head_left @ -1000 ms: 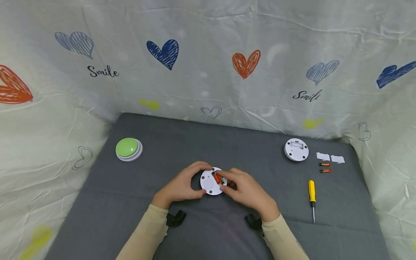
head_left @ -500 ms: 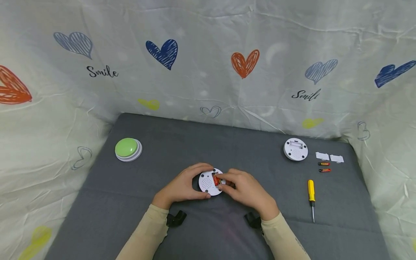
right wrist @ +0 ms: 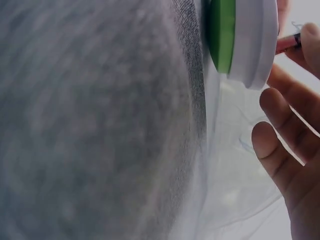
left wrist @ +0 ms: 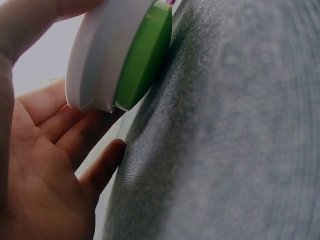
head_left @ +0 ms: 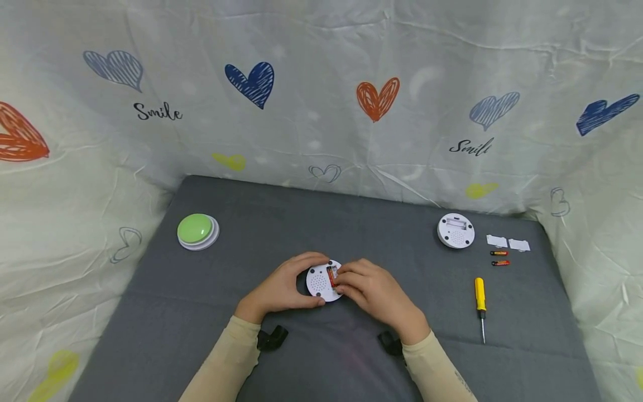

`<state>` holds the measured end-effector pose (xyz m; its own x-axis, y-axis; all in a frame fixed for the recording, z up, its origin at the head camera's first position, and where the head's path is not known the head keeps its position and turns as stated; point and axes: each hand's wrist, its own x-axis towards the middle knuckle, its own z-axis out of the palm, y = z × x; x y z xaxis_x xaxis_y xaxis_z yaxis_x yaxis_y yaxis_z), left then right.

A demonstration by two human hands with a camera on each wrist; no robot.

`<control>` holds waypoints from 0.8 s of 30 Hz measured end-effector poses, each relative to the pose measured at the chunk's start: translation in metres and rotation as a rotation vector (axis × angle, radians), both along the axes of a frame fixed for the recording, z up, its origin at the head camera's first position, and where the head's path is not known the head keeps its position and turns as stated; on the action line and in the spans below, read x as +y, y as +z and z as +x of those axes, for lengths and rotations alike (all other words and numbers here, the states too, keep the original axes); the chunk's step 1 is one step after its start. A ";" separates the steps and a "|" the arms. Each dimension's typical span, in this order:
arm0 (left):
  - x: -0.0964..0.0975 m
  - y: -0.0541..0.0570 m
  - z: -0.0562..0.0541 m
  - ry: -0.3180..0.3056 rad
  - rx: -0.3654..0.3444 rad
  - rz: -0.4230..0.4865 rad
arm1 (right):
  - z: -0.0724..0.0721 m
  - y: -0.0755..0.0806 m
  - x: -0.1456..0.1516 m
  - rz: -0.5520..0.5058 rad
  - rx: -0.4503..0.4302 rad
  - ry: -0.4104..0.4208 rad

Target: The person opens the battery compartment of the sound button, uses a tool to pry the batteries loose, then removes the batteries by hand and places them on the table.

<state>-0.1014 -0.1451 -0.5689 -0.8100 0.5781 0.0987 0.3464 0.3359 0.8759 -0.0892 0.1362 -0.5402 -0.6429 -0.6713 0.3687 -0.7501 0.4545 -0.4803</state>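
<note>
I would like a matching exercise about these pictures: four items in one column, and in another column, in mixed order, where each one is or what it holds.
Column one:
1. Screwdriver
2. Left hand
3. Two white pieces
4. Right hand

Column two:
A. Just beyond the loose batteries
B. Holding a battery between finger and thumb
C. On the right part of the table, yellow handle away from the person
D. Gripping the middle device by its edge

Right pairs: 1-C, 2-D, 3-A, 4-B
</note>
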 end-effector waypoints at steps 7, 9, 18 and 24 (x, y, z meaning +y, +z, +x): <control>-0.001 0.001 0.001 0.003 -0.013 -0.009 | 0.003 -0.001 0.004 -0.009 -0.009 0.037; -0.001 0.001 0.001 0.002 -0.016 -0.010 | 0.003 -0.001 0.004 0.002 -0.007 0.034; 0.000 0.002 0.001 -0.003 -0.019 0.001 | 0.002 0.000 0.007 0.015 -0.035 0.032; 0.001 0.003 0.000 -0.006 0.005 -0.005 | 0.001 0.002 0.009 0.007 -0.035 0.044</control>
<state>-0.1014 -0.1440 -0.5661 -0.8058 0.5837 0.0999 0.3529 0.3379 0.8725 -0.0883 0.1447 -0.5384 -0.6250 -0.7017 0.3421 -0.7524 0.4247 -0.5035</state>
